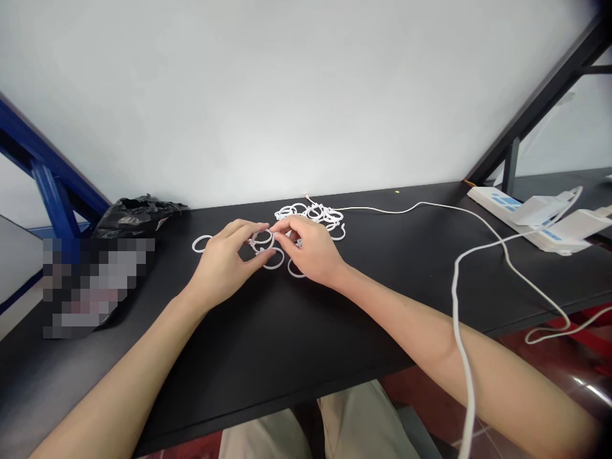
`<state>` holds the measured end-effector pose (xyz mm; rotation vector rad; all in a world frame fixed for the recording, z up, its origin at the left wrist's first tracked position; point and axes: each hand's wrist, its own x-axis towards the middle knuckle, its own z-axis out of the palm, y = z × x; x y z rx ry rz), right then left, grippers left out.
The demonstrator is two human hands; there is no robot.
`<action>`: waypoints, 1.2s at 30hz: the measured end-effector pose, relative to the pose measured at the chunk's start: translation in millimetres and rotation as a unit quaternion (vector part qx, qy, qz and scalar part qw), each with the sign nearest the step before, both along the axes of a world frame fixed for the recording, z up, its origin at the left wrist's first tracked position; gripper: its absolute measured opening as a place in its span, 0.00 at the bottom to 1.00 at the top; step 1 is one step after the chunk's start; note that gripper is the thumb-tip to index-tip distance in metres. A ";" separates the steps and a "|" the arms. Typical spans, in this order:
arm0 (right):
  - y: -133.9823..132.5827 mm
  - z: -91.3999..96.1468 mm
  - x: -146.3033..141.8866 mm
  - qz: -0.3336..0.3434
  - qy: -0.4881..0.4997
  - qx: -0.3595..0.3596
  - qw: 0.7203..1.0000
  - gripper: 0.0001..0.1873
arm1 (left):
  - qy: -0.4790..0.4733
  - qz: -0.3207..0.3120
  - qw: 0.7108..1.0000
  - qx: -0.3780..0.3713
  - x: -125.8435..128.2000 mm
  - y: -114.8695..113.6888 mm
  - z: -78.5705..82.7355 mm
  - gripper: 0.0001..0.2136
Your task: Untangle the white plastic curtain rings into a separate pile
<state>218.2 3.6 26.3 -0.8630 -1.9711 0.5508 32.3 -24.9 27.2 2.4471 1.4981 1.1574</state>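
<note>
A thin white curtain ring is held up between my two hands over the black table. My left hand pinches its left side, the thumb low and the fingers curved over the top. On its right edge, the thumb and index finger of my right hand close together. Behind my right hand lies a heap of similar white rings, some with small eyelets. One loose ring rests left of my left hand. Another ring lies just under the held one, and a third is partly hidden by my right hand.
A white cable runs from near the heap to the right, and another cable hangs across my right forearm. A power strip with white adapters stands at the right. A black plastic bag sits at the left, beside a blurred-out patch.
</note>
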 end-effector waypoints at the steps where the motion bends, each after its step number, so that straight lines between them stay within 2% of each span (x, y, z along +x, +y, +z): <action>1: 0.1 0.5 0.0 0.001 0.001 0.001 1.000 0.05 | 0.001 0.001 1.000 -0.001 0.0 -0.3 -0.1 0.17; 5: -0.6 -0.1 -0.2 0.009 0.007 -0.012 1.000 0.06 | 0.007 0.000 1.000 -0.001 0.7 -1.2 -0.2 0.16; 8: -2.2 -1.9 -0.1 -0.019 -0.014 -0.011 1.000 0.10 | 0.015 0.019 1.000 0.003 -0.9 1.3 -0.5 0.16; 11: -4.1 -2.5 0.3 -0.043 -0.083 0.030 0.995 0.14 | 0.034 0.130 0.991 -0.007 -9.5 8.0 -1.8 0.17; 14: -5.6 -2.2 1.0 -0.008 -0.177 0.054 0.983 0.14 | 0.059 0.284 0.955 -0.054 -24.2 16.0 -5.2 0.22; 16: -6.3 -2.3 1.5 0.018 -0.229 0.055 0.972 0.13 | 0.081 0.334 0.934 -0.102 -33.2 19.6 -8.6 0.24; 18: -6.7 -2.4 1.6 0.034 -0.258 0.059 0.964 0.07 | 0.101 0.341 0.925 -0.138 -38.3 21.0 -11.7 0.25; 20: -6.9 -2.3 1.3 0.035 -0.256 0.068 0.964 0.06 | 0.110 0.330 0.928 -0.135 -38.6 20.4 -12.5 0.24; 23: -7.4 -1.3 0.3 0.007 -0.187 0.088 0.978 0.07 | 0.079 0.295 0.949 -0.073 -31.4 17.0 -7.7 0.22; 25: -8.1 0.2 -0.5 -0.022 -0.111 0.084 0.990 0.07 | 0.008 0.229 0.972 -0.062 -23.9 13.7 -2.5 0.21; 27: -9.2 2.1 -1.2 -0.032 -0.032 0.046 0.998 0.07 | -0.104 0.123 0.980 -0.116 -16.3 10.1 1.7 0.20; 29: -10.2 3.9 -1.8 -0.022 0.035 -0.001 0.999 0.07 | -0.210 0.013 0.959 -0.191 -9.6 6.7 3.9 0.21; 31: -11.0 4.7 -2.5 0.000 0.077 -0.028 0.997 0.06 | -0.266 -0.061 0.933 -0.236 -4.6 3.7 4.9 0.20; 33: -11.4 3.8 -3.5 0.027 0.093 -0.034 0.995 0.05 | -0.283 -0.085 0.922 -0.250 -1.6 1.2 5.5 0.20; 36: -11.2 -0.2 -5.1 0.067 0.090 -0.039 0.993 0.05 | -0.291 -0.081 0.917 -0.260 -0.2 -0.9 6.4 0.20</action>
